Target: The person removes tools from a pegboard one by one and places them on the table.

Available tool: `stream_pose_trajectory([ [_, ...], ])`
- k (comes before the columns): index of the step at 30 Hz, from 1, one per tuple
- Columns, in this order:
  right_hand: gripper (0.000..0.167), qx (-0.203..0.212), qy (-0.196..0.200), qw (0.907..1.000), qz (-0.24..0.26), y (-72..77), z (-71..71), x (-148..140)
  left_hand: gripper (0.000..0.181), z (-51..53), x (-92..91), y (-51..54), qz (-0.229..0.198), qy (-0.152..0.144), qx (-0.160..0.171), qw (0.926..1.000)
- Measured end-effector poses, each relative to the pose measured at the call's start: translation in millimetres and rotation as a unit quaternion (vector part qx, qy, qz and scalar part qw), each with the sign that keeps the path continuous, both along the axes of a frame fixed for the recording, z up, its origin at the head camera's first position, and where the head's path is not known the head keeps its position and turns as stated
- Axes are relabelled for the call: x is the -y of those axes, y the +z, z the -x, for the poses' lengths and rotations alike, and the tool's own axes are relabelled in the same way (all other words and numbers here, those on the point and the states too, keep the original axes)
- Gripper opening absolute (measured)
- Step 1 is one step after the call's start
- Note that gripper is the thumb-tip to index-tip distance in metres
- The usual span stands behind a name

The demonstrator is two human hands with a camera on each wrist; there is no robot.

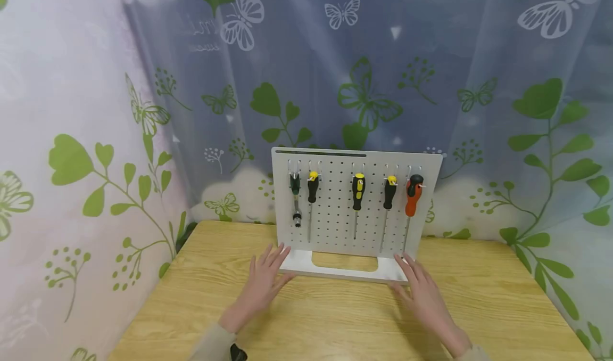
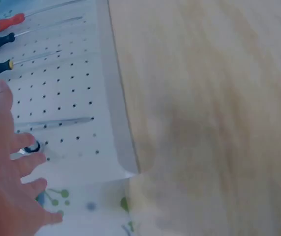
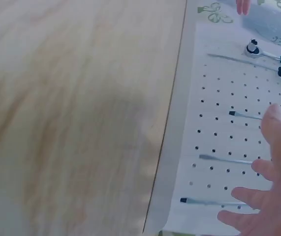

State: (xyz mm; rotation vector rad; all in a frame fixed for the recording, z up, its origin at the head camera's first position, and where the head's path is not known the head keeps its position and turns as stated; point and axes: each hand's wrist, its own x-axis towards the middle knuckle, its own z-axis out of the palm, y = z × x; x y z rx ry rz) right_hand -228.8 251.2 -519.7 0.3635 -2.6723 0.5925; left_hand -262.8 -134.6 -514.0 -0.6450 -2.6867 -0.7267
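Observation:
A white pegboard stand [image 1: 335,212] stands upright on the table. On its hooks hang a ratchet wrench [image 1: 296,190] at the left, then a black screwdriver with a yellow end [image 1: 313,188], a yellow-and-black screwdriver [image 1: 358,190], another black-and-yellow screwdriver [image 1: 390,193] and an orange-red screwdriver [image 1: 412,204] at the right. My left hand [image 1: 261,282] is at the left front corner of the base, fingers spread and fairly straight. At the right front corner is my right hand [image 1: 423,296], its fingers likewise extended. Whether either hand touches the base, I cannot tell. Neither holds anything.
The wooden table [image 1: 335,323] extends in front of the stand and to both sides. Behind it hangs a patterned curtain [image 1: 311,84] with leaves and butterflies, and a similar pale one [image 1: 62,111] covers the left side.

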Motion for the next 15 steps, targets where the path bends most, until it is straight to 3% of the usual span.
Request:
stream_pose_trajectory([
  [7, 0.051, -0.007, 0.011, 0.9964, 0.084, 15.0, 8.4, 17.7, 0.050, 9.8, 11.0, 25.1, -0.077, -0.017, -0.006, 0.9969],
  [15, 0.044, -0.019, 0.027, 0.9916, 0.125, 27.7, 23.8, 49.5, 0.037, 32.6, 14.5, 54.8, -0.128, -0.015, -0.072, 0.9891],
])
